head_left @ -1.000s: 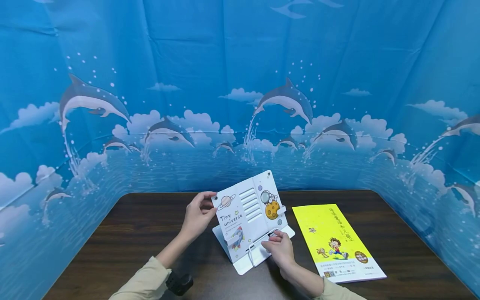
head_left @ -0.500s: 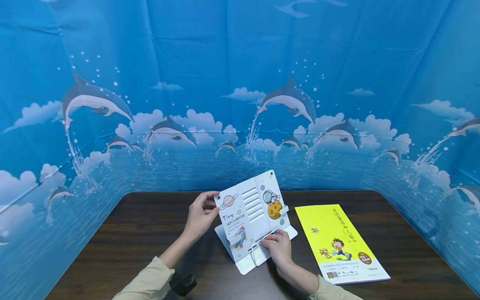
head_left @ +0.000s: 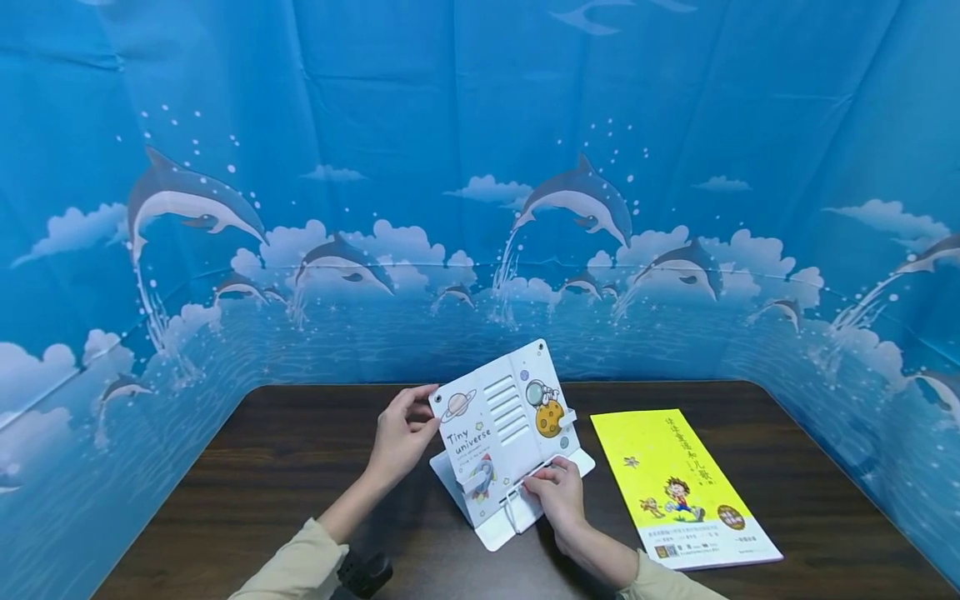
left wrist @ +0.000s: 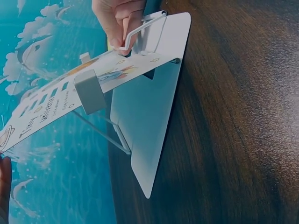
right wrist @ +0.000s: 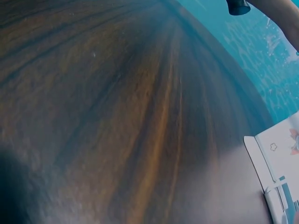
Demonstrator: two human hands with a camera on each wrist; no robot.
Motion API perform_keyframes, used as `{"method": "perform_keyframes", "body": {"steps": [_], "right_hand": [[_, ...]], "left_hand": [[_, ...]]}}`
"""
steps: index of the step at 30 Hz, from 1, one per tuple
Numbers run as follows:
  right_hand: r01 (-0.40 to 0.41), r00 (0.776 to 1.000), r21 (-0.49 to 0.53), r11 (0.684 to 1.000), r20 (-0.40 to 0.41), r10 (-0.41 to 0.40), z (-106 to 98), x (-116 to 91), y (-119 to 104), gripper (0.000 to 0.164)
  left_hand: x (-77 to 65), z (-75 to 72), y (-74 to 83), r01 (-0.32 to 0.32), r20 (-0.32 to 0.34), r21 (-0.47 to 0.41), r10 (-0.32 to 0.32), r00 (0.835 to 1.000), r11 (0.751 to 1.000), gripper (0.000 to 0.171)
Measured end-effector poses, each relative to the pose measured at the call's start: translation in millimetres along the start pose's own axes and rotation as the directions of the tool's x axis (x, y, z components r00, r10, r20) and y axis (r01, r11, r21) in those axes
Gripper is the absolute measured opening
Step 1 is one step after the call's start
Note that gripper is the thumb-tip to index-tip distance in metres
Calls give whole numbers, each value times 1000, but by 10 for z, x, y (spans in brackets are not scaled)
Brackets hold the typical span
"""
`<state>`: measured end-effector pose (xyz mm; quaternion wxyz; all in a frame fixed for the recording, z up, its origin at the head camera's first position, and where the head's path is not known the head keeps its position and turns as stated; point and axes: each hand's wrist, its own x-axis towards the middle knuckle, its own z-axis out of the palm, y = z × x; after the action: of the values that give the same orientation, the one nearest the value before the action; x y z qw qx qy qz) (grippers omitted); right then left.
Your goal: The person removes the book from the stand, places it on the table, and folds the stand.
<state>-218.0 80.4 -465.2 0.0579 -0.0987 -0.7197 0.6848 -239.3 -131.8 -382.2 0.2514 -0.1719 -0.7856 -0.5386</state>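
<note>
A white folding book stand [head_left: 501, 475], printed with planets, an astronaut and "Tiny universe", is propped at a slant on the dark table. My left hand [head_left: 401, 437] holds the panel's upper left corner, thumb toward the front. At the lower edge, my right hand [head_left: 562, 500] pinches the bent wire page holder [left wrist: 140, 30], whose other loop rests over the front ledge. From the side, the left wrist view shows the panel tilted up from its flat base plate [left wrist: 145, 107], with a wire strut [left wrist: 100, 133] behind. The right wrist view catches only the stand's corner [right wrist: 264, 144].
A yellow and white children's book [head_left: 675, 492] lies flat to the right of the stand. Brown wood-grain table [head_left: 247, 483] surrounds both. Behind its far edge hangs a blue dolphin-print curtain [head_left: 420, 333]. A black wrist device [head_left: 365, 575] sits by the left sleeve.
The head view has shifted slightly, moving the scene a little to the right. Both hands keep their places on the stand, which has barely moved.
</note>
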Motion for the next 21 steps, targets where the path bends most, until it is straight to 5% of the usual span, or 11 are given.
{"method": "perform_keyframes", "body": {"steps": [10,18,21], "right_hand": [[-46,996,42,998,79,42,-72,89,-58,55],[-68,987,29,997,151,63,-143,225,-79,56],[-78,979,-10,997,188,79,-182,293,-87,55]], "left_hand": [[-96,22,82,-49,-46,33,51,998,998,41],[-247,45,464,-104,-93,61,109,990,993,38],[-306,74,470,-139,-107,72,146,983,988,39]]}}
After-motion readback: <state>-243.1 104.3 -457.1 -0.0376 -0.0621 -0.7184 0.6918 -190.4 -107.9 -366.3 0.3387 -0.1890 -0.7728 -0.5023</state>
